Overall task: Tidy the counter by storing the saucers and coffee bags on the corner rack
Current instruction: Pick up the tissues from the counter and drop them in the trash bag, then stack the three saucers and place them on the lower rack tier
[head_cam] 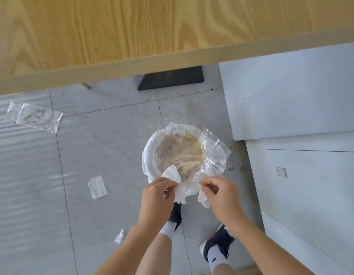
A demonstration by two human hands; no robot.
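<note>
No saucers, coffee bags or corner rack are in view. I look straight down at a small waste bin (150,155) lined with a white bag and full of clear plastic wrappers. My left hand (158,197) pinches a crumpled white tissue (177,187) at the bin's near rim. My right hand (221,193) pinches a second white tissue piece (203,198) beside it. Both hands hover just above the near edge of the bin.
A wooden counter top (112,32) fills the upper part of the view, with a dark base (170,78) under it. White cabinet panels (291,96) stand at right. On the grey tile floor lie a clear wrapper (36,117), a paper scrap (97,187) and a small white scrap (119,236). My feet stand below the bin.
</note>
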